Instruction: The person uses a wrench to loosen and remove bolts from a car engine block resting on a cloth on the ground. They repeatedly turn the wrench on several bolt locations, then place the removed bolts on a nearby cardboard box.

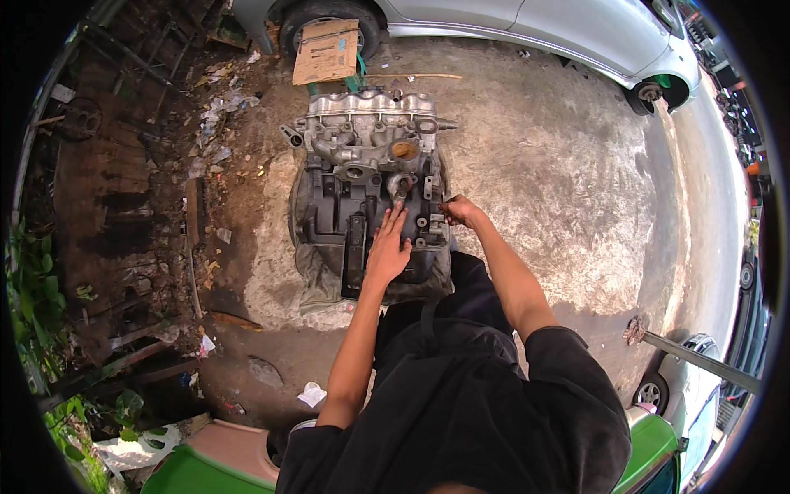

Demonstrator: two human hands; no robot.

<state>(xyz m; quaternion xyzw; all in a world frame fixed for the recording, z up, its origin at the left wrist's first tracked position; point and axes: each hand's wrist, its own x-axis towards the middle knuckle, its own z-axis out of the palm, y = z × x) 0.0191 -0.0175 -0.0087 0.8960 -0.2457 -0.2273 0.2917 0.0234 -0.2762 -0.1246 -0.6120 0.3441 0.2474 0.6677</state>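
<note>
In front of me an engine (329, 198) rests on a dark, crumpled cloth (317, 284) on the ground. Its upper part, a silver cylinder head (370, 105), lies at the far end, and the black block is nearer to me. My left hand (388, 249) lies on the block with fingers stretched out, their tips just below a round metal fitting (401, 183). At the block's right edge, my right hand (462, 212) is closed, fingers bent against the engine's side. What is in those fingers, if anything, is too small and dark to name.
Beyond the engine, cardboard (327, 53) leans by the wheel of a silver car (559, 25). A thin stick (424, 76) lies near it. Litter and wood scraps (195, 214) line the left side. Behind me are green panels (206, 473); a metal pole (699, 361) juts in at right.
</note>
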